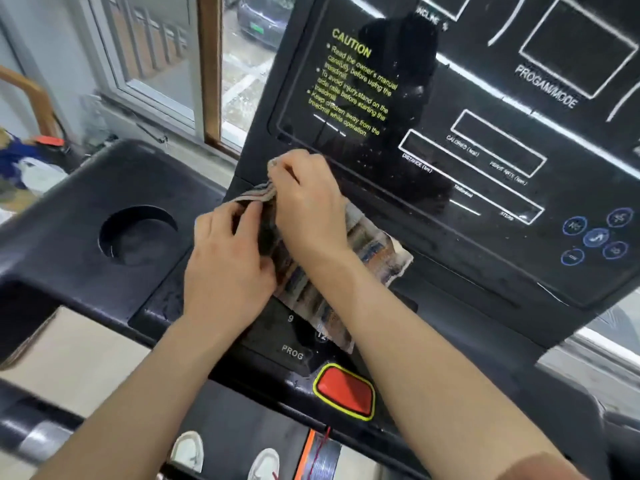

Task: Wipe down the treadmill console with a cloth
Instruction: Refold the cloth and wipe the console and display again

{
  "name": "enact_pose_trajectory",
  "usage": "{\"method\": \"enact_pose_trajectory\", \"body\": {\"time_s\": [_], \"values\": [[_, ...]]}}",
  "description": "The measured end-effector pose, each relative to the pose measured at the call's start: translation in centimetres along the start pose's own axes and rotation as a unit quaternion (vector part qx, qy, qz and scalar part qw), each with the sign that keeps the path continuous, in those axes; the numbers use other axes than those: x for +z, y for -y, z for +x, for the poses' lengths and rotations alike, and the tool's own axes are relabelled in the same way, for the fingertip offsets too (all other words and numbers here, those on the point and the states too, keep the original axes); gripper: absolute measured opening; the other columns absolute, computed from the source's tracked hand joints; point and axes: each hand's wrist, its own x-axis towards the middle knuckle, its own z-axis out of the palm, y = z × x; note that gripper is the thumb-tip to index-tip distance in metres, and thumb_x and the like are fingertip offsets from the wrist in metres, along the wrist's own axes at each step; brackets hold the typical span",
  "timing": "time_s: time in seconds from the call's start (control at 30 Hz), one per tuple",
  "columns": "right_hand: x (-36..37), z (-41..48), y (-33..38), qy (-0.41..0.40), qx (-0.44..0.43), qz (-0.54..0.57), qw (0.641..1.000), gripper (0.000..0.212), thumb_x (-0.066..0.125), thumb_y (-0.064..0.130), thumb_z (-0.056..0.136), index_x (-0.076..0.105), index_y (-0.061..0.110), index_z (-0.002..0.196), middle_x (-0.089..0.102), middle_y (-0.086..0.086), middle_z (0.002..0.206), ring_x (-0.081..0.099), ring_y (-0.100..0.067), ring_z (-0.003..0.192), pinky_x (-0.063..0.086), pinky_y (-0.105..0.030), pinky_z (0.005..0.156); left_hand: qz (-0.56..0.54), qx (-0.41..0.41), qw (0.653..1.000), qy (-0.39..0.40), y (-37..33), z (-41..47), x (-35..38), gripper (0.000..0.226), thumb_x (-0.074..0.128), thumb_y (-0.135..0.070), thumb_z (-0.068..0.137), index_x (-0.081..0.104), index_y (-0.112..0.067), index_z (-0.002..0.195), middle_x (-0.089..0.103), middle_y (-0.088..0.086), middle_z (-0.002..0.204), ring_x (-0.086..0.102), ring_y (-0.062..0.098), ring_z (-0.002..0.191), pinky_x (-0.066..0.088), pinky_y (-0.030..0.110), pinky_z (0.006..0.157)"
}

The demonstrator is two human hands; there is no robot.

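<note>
The black treadmill console (485,140) fills the upper right, with yellow caution text and white display outlines. A striped grey, brown and blue cloth (370,247) lies on the lower edge of the console, over the button panel. My right hand (308,202) pinches the cloth's upper left end with curled fingers. My left hand (228,261) grips the cloth's left edge just below it. Both hands touch each other over the cloth. Part of the cloth is hidden under my right wrist.
A round cup holder (138,233) sits in the console's left tray. A red stop button (346,391) with a yellow rim lies near the front edge, with a PROG button (292,351) beside it. Blue round buttons (594,237) sit at the right. A window is behind.
</note>
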Motion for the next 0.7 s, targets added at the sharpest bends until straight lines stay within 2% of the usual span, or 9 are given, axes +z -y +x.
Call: {"method": "enact_pose_trajectory", "body": {"time_s": [0.07,0.13,0.23,0.3,0.43,0.53,0.7], "values": [[2.3,1.2,1.6,0.037,-0.022,-0.063,0.997,0.015,0.048,0.004,0.092,0.062,0.006,0.091,0.059,-0.008,0.093,0.052,-0.025,0.090,0.043,-0.039,0.074,0.003,-0.016,1.000,0.017,1.1,-0.1,-0.5,0.062,0.060,-0.009,0.071,0.049,-0.009,0.132,0.052,0.014,0.125,0.042,0.037,0.106,0.044,0.048,0.079],[3.3,1.5,1.6,0.070,-0.043,-0.086,0.993,0.017,0.047,-0.001,0.090,0.064,0.001,0.093,0.060,-0.014,0.095,0.053,-0.030,0.089,0.045,-0.041,0.073,0.006,-0.010,1.000,0.029,1.9,-0.4,-1.0,0.062,0.058,-0.010,0.073,0.048,-0.010,0.134,0.053,0.011,0.125,0.045,0.035,0.105,0.044,0.047,0.077],[2.5,0.8,0.7,0.039,-0.075,-0.081,0.993,0.016,0.055,0.003,0.088,0.068,0.003,0.097,0.065,-0.010,0.099,0.052,-0.025,0.095,0.044,-0.039,0.075,0.002,0.014,0.999,0.038,2.2,-0.9,-1.1,0.064,0.054,-0.012,0.074,0.047,-0.014,0.137,0.053,0.004,0.131,0.046,0.032,0.111,0.047,0.045,0.080],[1.1,0.4,-0.7,0.009,-0.155,-0.177,0.972,0.019,0.060,0.007,0.086,0.070,0.003,0.102,0.068,-0.008,0.106,0.046,-0.023,0.099,0.035,-0.036,0.072,-0.006,0.020,0.999,0.042,1.9,-1.1,-1.1,0.067,0.051,-0.014,0.073,0.044,-0.014,0.140,0.049,0.002,0.137,0.043,0.029,0.118,0.047,0.044,0.087],[-2.3,0.0,-3.0,0.003,-0.223,-0.251,0.942,0.022,0.054,0.008,0.091,0.070,0.005,0.105,0.068,-0.007,0.104,0.045,-0.024,0.086,0.036,-0.035,0.063,-0.022,0.054,0.997,0.052,0.7,-1.4,-0.9,0.068,0.044,-0.021,0.074,0.042,-0.016,0.141,0.045,0.001,0.138,0.039,0.026,0.123,0.047,0.042,0.093],[-3.3,-1.0,-3.6,0.030,-0.198,-0.237,0.951,0.025,0.052,0.006,0.090,0.070,0.007,0.108,0.067,-0.006,0.103,0.047,-0.025,0.082,0.039,-0.035,0.064,-0.032,0.072,0.995,0.058,0.4,-1.1,-1.0,0.069,0.036,-0.025,0.074,0.039,-0.016,0.143,0.042,0.001,0.142,0.037,0.025,0.127,0.044,0.039,0.101],[-5.7,-4.1,-4.7,0.010,-0.061,-0.220,0.974,0.028,0.071,-0.005,0.078,0.072,0.005,0.104,0.063,-0.008,0.089,0.053,-0.029,0.077,0.049,-0.040,0.063,-0.076,0.103,0.991,0.043,1.1,0.8,-1.4,0.070,0.049,-0.012,0.076,0.037,-0.008,0.145,0.040,0.007,0.148,0.036,0.027,0.134,0.036,0.041,0.110]]}}
